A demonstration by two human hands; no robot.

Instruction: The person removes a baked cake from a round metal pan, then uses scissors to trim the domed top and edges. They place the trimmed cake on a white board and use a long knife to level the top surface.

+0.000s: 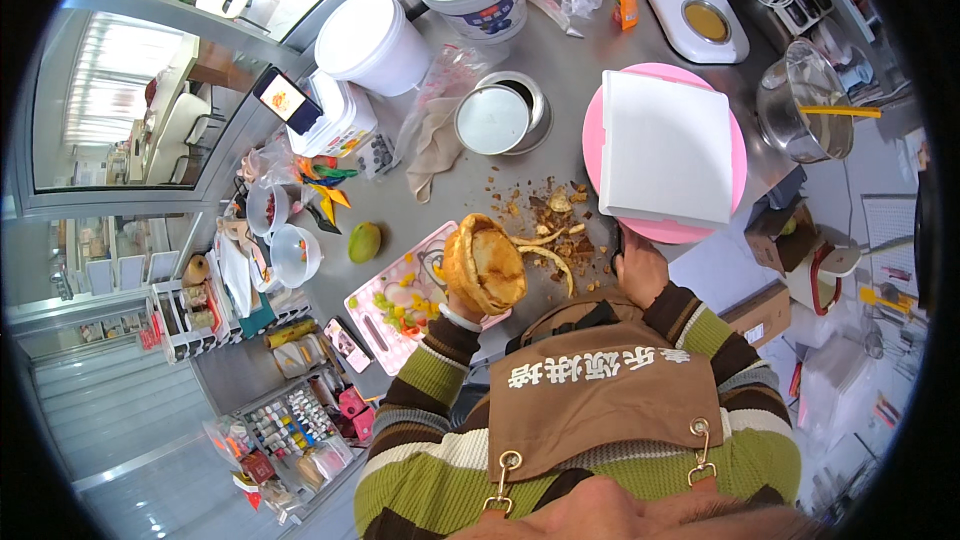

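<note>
My left hand (466, 306) holds a round golden-brown sponge cake (491, 266) up over the metal worktop, its fingers mostly hidden behind the cake. At the worktop's edge, below the white square board, my right hand (641, 268) is by a dark object at its fingers; what that is, and whether it is gripped, I cannot tell. Cake crumbs and curved crust strips (551, 251) lie between the two hands. Left of the cake, a pink cutting board (373, 341) carries cut fruit pieces. The white board (666, 146) rests on a pink round turntable (592, 142).
A round cake tin (491, 120) stands beyond the crumbs, near a beige cloth (436, 146). White lidded buckets (367, 41) line the window side. A green mango (364, 242) and clear bowls (294, 255) are at left; a steel mixing bowl (776, 109) and a stand mixer (724, 49) are at right.
</note>
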